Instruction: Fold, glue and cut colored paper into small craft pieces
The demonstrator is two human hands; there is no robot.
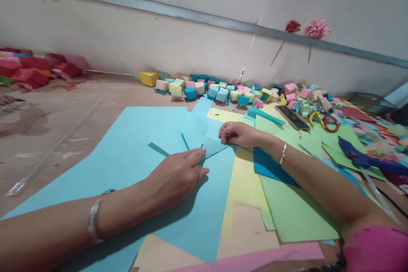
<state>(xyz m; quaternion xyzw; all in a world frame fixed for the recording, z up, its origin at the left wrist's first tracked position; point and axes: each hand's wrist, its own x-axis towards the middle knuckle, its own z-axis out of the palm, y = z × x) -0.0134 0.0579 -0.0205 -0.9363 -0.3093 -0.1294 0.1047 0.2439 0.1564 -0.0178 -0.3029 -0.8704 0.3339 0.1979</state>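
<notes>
A small cut piece of light blue paper (214, 148) with dark narrow strips or flaps beside it lies on large light blue sheets (137, 136). My left hand (180, 174) rests on this small piece, fingers stretched out and pressing its left part, thumb apart. At its upper right corner, my right hand (237, 134) has its fingers curled in and pinched at the paper's edge; the fingertips are partly hidden. Under my right forearm lie a darker blue sheet (270, 165) and green sheets (293, 208).
Small folded paper boxes (212, 90) line the wall, with red ones (30, 77) at far left. To the right are a phone (291, 117), scissors (323, 120), a blue glue gun (360, 157) and paper scraps (387, 136). A clear stick (57, 146) lies left.
</notes>
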